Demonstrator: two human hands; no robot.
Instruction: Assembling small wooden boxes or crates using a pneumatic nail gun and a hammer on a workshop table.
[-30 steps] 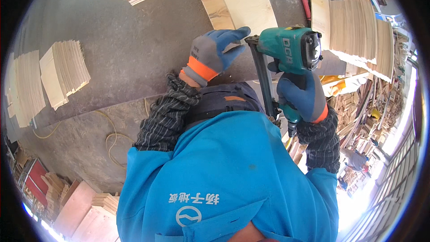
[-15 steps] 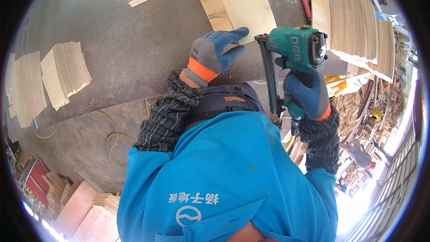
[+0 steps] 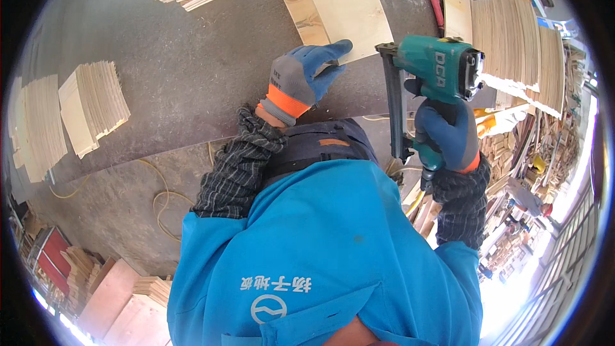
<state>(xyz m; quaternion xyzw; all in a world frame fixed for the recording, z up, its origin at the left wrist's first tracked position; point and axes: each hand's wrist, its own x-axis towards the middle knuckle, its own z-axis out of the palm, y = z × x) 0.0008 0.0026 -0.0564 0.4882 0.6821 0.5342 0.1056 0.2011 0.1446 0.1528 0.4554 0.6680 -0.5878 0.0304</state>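
Okay, worker (image 3: 320,230) at the surface (image 3: 211,57), gun (image 3: 442,67) up in the right hand (image 3: 445,131); from over here its nose shows just beside the near right corner of the pale board (image 3: 349,9), height above the surface hard to judge. Knotty strip (image 3: 295,0) lies along the board's left edge, both running away from the worker.

Step in hand, my read: readying the gun for those two pieces. To do it well: nose flat and square on the wood before any squeeze of the trigger, strip and board snug edge to edge, left hand (image 3: 296,82) pressing down well away from the nose. Wood looks thin, so it could split if the gun lands too near an edge.

Fingers now. Left: gloved, index and thumb spread with a fair gap, nothing seen between them; fingers (image 3: 333,49) point right, over or on the near ends of strip and board, contact can't tell. Right: gloved, wrapped round the gun's grip, firm by the look of it; whether one sits on the trigger, can't make out. Magazine runs from the nose back toward the worker, left of the grip. Red-handled hammer (image 3: 435,8) lies between the board and the right-hand stack (image 3: 503,35), no hand on it
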